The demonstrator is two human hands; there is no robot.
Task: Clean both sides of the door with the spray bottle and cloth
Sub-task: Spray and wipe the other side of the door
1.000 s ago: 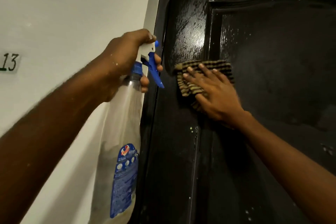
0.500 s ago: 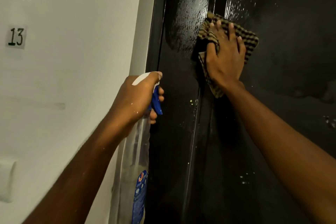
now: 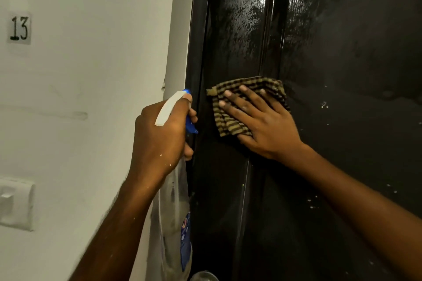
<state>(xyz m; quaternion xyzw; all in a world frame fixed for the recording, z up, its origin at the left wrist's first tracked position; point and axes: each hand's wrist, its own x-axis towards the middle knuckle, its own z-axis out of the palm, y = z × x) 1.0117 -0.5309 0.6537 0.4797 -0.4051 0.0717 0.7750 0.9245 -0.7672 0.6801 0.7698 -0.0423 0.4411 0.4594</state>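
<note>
The cloth (image 3: 230,121) is pressed to the door (image 3: 342,52) beneath the spread fingers of the right hand (image 3: 262,121) and should be swept evenly, the spray bottle (image 3: 173,201) gripped in the curled fingers of the left hand (image 3: 159,134).

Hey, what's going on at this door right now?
A person is cleaning a glossy black door. Their right hand presses a folded brown-and-black checked cloth flat against it. Their left hand grips a clear plastic spray bottle with a blue trigger beside the door's edge. The door above the cloth shines wet.
</note>
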